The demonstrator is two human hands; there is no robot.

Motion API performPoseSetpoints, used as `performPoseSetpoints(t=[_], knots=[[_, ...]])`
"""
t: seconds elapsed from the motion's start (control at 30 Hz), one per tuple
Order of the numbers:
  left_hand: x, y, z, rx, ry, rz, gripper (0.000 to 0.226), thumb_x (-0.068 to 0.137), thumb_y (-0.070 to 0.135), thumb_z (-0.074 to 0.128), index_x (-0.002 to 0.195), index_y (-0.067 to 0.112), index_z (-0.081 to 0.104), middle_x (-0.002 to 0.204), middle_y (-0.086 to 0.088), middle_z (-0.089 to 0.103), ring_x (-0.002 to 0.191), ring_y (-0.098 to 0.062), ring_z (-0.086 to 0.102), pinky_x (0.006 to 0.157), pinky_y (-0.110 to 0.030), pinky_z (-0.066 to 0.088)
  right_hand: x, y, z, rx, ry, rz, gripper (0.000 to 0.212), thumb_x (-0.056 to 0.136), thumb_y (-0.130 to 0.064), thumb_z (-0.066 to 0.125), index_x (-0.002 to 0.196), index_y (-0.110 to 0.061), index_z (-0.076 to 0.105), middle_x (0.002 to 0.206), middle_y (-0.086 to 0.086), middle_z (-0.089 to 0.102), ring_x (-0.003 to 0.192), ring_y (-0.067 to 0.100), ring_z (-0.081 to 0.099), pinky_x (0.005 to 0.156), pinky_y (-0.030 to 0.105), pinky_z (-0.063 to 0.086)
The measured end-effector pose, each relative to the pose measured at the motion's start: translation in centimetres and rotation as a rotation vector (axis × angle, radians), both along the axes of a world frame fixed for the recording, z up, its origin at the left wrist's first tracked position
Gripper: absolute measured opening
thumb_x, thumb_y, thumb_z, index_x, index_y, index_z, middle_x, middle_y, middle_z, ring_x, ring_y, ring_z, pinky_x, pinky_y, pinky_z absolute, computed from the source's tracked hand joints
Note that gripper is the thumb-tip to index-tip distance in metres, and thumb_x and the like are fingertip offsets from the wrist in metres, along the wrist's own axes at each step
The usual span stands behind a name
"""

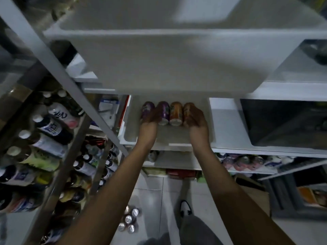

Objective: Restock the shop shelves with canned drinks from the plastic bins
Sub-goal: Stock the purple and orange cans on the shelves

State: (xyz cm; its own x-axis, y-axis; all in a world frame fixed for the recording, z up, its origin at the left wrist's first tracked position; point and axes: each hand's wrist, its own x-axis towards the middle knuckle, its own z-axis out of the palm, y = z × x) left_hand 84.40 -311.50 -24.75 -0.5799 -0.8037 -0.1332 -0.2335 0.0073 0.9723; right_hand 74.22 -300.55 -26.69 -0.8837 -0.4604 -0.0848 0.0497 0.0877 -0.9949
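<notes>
Several drink cans stand in a row inside a white plastic bin [130, 137] on the shelf: two purple cans [164, 112] on the left and two orange cans [176, 113] on the right. My left hand [150, 121] grips the leftmost purple can [147, 108]. The rightmost orange can [188, 107] is held by my right hand [195, 119]. Both arms reach in from below, and the fingers hide much of the outer cans.
A larger white bin [159, 59] overhangs just above the hands. A grey shelf post [70, 80] slants on the left, beside bottles [53, 128] on racks. Loose cans [129, 220] stand on the tiled floor. A dark box [283, 121] sits to the right.
</notes>
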Motion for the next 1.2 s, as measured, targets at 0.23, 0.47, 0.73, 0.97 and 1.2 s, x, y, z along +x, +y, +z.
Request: performPoseSetpoints(t=[0.23,0.47,0.73,0.97,1.2], knots=[[-5.5,-0.1,-3.4,0.094,-0.145,-0.101,0.050,0.096,0.038,0.059,0.141,0.017,0.056,0.143,-0.004,0.057,0.130,-0.022,0.055,0.113,-0.042,0.042,-3.6,-0.1,-2.6,0.194,0.002,0.022,0.048,0.092,-0.042,0.061,0.132,-0.016,0.062,0.136,0.010,0.062,0.123,0.031,0.059,0.106,0.049,0.045],[-8.6,0.9,-5.2,0.174,-0.119,-0.132,0.017,0.100,0.017,0.054,0.106,0.028,0.066,0.116,0.005,0.065,0.108,-0.016,0.059,0.103,-0.036,0.045,-5.6,-0.6,-2.1,0.290,-0.012,0.094,0.052,0.086,-0.036,0.058,0.132,-0.011,0.060,0.137,0.015,0.060,0.124,0.031,0.057,0.105,0.038,0.045],[-9.7,1.3,-6.0,0.221,-0.028,-0.126,0.031,0.104,0.010,0.049,0.099,0.037,0.062,0.115,0.002,0.064,0.104,-0.015,0.059,0.098,-0.035,0.047,-8.2,-3.3,-5.4,0.386,-0.070,0.116,0.051,0.094,-0.025,0.062,0.142,-0.017,0.050,0.136,0.011,0.061,0.121,0.031,0.060,0.099,0.034,0.047],[-8.6,0.0,-6.4,0.327,0.057,-0.047,0.040,0.102,0.003,0.051,0.141,0.013,0.054,0.143,-0.011,0.056,0.117,-0.017,0.057,0.087,-0.023,0.050,-8.9,-5.1,-7.0,0.512,-0.053,0.098,0.059,0.098,-0.021,0.059,0.151,-0.014,0.035,0.141,0.018,0.054,0.127,0.038,0.054,0.102,0.039,0.043],[-7.3,-0.8,-4.6,0.254,0.099,-0.045,0.040,0.100,-0.001,0.051,0.136,0.016,0.056,0.135,-0.008,0.059,0.116,-0.017,0.057,0.098,-0.031,0.047,-8.9,-5.4,-6.7,0.591,-0.058,0.107,0.074,0.089,-0.020,0.072,0.151,-0.011,0.034,0.142,0.018,0.054,0.129,0.037,0.053,0.104,0.040,0.042]])
